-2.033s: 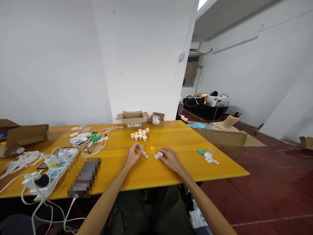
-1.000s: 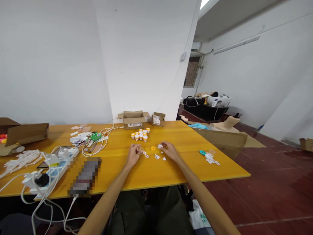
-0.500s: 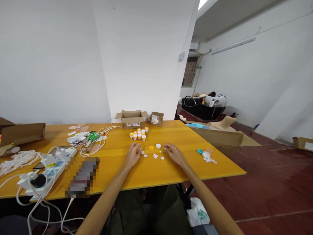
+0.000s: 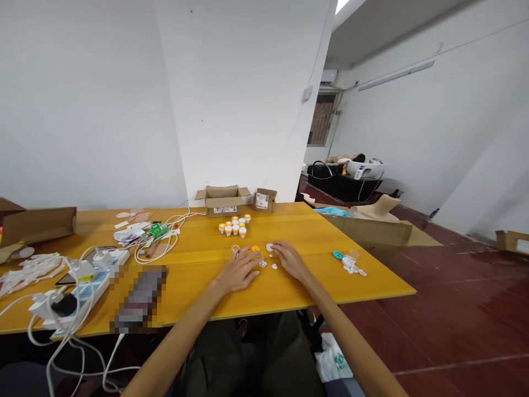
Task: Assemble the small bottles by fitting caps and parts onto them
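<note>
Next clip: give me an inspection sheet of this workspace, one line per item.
Surface: yellow table, crowded on its left half.
Job's things: small white parts, an orange disc, a white cap and a small ring lie between the hands.
Clutter: orange-and-white caps, two open cardboard boxes, a teal disc with more white pieces.
Hands: left hand flat, fingers spread over the small parts; right hand reaching at the white cap; whether either grips anything cannot be told.
Cables: white cables and a power strip at left.
Surroundings: white walls, red floor, large cardboard box at right.
</note>
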Motion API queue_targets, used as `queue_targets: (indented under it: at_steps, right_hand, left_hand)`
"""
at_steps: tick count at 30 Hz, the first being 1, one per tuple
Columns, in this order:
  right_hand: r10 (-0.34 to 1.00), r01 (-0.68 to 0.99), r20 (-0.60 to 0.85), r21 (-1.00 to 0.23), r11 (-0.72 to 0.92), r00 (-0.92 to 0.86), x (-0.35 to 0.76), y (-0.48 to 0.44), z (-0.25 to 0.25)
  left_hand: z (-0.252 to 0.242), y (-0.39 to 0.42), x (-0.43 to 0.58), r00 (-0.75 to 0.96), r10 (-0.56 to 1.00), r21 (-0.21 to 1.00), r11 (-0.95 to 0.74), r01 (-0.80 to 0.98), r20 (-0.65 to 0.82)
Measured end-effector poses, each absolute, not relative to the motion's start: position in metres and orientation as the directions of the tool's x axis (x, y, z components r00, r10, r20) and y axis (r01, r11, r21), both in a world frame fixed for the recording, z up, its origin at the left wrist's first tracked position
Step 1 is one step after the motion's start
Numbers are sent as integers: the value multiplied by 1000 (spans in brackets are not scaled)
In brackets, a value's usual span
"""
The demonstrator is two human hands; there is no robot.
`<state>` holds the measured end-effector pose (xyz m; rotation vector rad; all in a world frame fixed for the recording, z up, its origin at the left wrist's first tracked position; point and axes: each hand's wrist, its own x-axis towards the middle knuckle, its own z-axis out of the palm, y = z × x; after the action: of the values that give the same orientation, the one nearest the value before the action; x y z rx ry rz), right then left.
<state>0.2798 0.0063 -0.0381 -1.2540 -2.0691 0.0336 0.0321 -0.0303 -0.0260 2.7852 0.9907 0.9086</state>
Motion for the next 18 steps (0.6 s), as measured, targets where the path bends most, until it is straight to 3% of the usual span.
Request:
queue_targets:
  at_steps: [6, 14, 18]
  right_hand:
    - [759, 735, 574, -365, 572, -307, 268, -3, -28]
    - [780, 743, 506, -344, 574, -368, 257, -11, -21]
    - [787, 756, 451, -305, 579, -421, 253, -6, -14]
  left_hand:
    - [-31, -26, 30, 644, 514, 228, -849, 477, 566]
    - [-30, -30, 23, 592, 621, 262, -770, 581, 513]
    - [-25, -33, 14, 586, 591, 232, -786, 573, 555]
